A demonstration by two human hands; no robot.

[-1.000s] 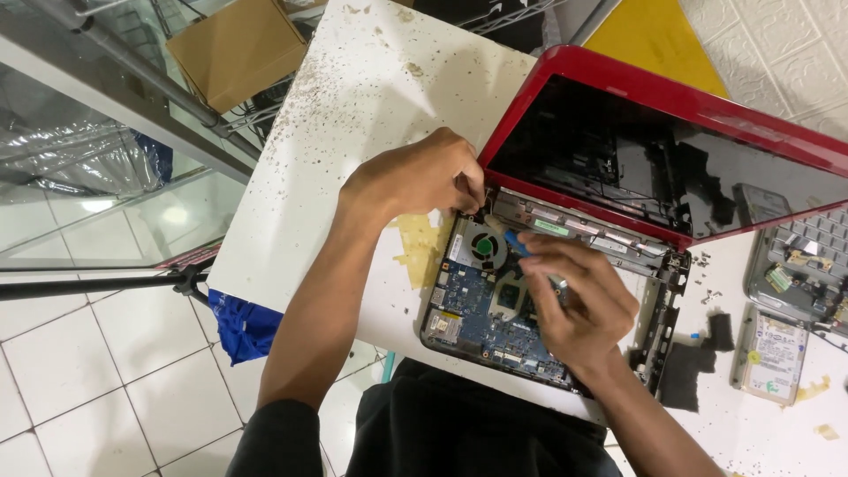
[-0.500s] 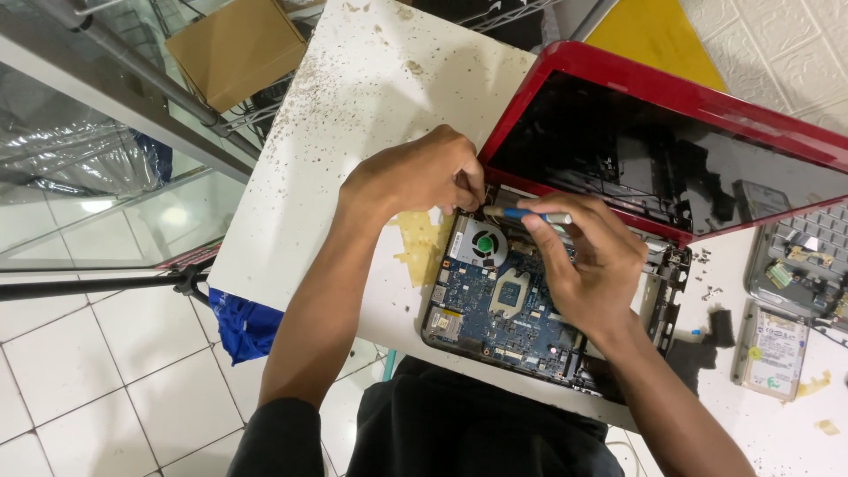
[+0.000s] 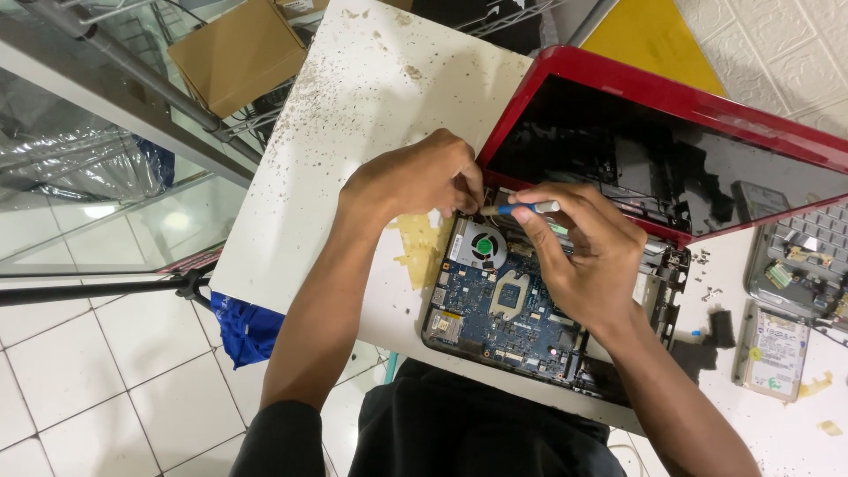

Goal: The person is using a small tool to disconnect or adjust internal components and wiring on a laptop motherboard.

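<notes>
White speckled table (image 3: 353, 132): red laptop (image 3: 618, 97) stripped, keyboard off, motherboard (image 3: 495, 309) bare; right hand (image 3: 583, 256) grips blue screwdriver (image 3: 517, 209), left hand (image 3: 415, 181) pinching at hinge corner; board not yet out.

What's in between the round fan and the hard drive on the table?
In the head view, the blue circuit board and the right hand lie between the fan and the hard drive.

The person wears a black top with short sleeves that stop near the shoulders, so both arms are bare all the way down to the left hand (image 3: 415, 181) and the right hand (image 3: 587, 252), with no rings, watch or gloves on them.
</notes>
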